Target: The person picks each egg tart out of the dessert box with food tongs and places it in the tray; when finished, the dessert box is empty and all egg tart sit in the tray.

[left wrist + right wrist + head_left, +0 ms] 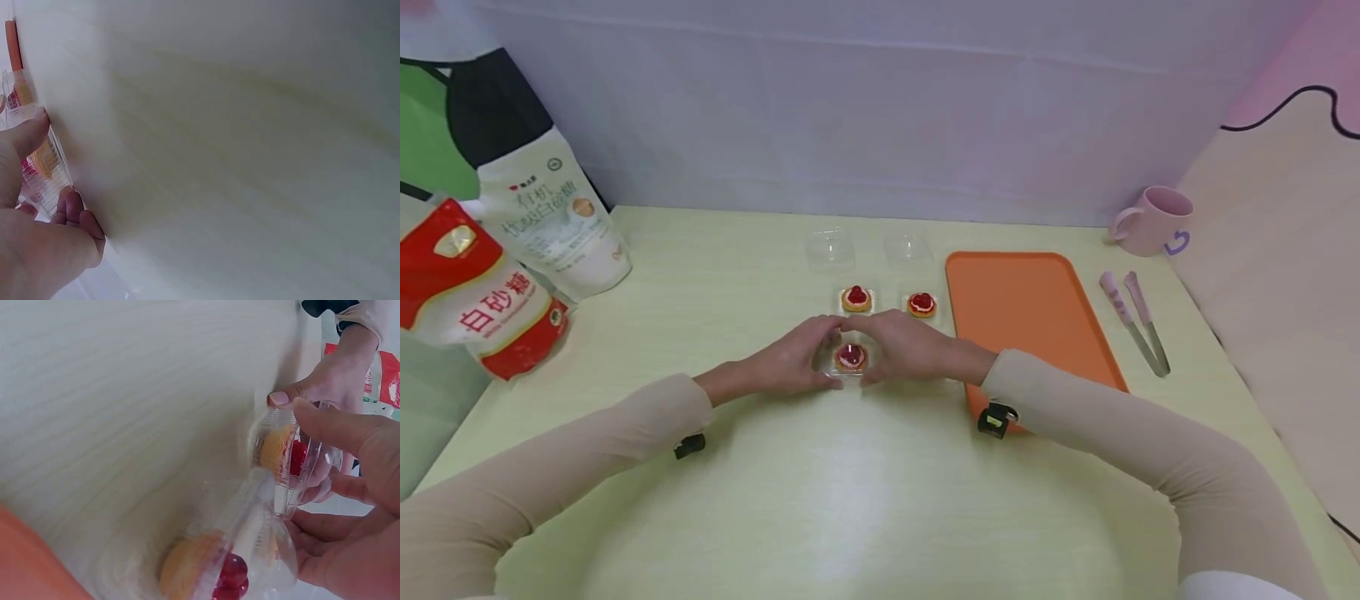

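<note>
A small clear plastic clamshell box (284, 481) stands on the table between both hands, its lid over a tart (851, 357) with red topping. My left hand (790, 358) holds the box from the left, thumb at the near edge and fingers at the far side. From the right, my right hand (917, 346) grips it the same way, and the fingertips of both hands meet at the back in the head view. Just beyond are two more red-topped tarts, one behind the box (856, 298) and one to its right (922, 304), both in clear boxes with raised lids (830, 247).
An orange tray (1022, 292) lies to the right, partly beneath the right forearm. Past it are metal tongs (1138, 325) with pink handles and a pink mug (1152, 221). A red sugar bag (497, 308) and a white pouch (557, 217) stand at the left.
</note>
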`<state>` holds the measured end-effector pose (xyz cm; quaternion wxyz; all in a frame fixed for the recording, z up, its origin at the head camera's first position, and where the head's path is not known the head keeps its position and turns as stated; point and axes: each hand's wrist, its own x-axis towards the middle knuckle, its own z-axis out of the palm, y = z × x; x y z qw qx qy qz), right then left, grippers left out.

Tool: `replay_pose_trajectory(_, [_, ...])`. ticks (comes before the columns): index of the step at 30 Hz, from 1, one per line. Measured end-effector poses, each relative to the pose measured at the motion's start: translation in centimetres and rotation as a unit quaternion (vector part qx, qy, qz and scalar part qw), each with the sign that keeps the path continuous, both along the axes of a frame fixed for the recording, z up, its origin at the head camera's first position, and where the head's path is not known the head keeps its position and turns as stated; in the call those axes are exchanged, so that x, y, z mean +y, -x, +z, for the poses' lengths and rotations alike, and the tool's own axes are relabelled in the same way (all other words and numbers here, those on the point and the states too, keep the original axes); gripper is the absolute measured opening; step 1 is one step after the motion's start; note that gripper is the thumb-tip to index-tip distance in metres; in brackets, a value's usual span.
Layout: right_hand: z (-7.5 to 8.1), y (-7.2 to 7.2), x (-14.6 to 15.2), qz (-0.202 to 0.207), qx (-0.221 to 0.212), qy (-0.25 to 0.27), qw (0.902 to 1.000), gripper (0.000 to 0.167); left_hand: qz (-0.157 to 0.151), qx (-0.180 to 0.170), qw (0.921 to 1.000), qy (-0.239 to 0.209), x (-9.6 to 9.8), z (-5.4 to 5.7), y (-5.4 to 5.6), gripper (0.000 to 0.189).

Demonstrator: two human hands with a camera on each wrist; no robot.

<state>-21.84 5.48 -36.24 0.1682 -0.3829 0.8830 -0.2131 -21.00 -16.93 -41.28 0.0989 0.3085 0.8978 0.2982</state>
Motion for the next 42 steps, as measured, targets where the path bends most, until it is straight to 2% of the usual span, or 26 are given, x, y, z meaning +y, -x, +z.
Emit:
replay_pose_trajectory(6, [-0.2,0.3,0.0,0.005,0.008,0.001,1.0,0.082,0.002,-0.012,0.9999,-0.007,0.2,0.2,0.0,0.081])
replay_pose_trajectory(15, [0.4,0.7,0.0,-0.015,-0.021,0.003,0.9997,0.074,-0.008,0.001,0.9998,-0.016,0.3,0.4,0.2,0.084])
replay_pose_trajectory(18, [0.6,0.7,0.1,-0.01,-0.021,0.0,0.9997,0.074,-0.006,-0.007,0.9999,-0.015,0.3,0.5,0.2,0.085])
replay_pose_trajectory(29, [2.5,0.6,1.4,0.013,-0.017,0.006,0.9997,0.069,0.002,-0.026,0.9996,-0.011,0.3,0.5,0.1,0.089])
replay_pose_trajectory(34, [2.9,0.8,2.4,0.0,-0.031,0.002,0.9995,0.069,0.008,-0.032,0.9995,-0.001,0.3,0.4,0.1,0.085])
replay_pose_trajectory(42, [4.6,1.3,3.7,-0.033,-0.044,0.03,0.998,0.069,0.005,-0.028,0.9996,-0.01,0.3,0.2,0.1,0.081])
